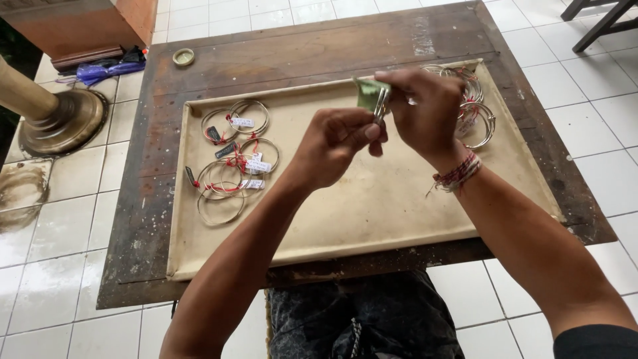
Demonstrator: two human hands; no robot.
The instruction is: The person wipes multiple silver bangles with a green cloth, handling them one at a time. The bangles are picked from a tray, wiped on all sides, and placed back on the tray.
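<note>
Small white paper tags [243, 122] and dark tags [213, 133] hang on red threads from bangles at the tray's left.

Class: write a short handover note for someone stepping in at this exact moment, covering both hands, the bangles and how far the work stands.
Left hand: pinching a metal bangle from below.
Right hand: holding a green cloth against that bangle.
Tray: tagged bangles lie at its left; another pile of bangles sits at its right, behind the right hand.
Done or left: the pictures do not show which pile is finished; one bangle is in hand.
</note>
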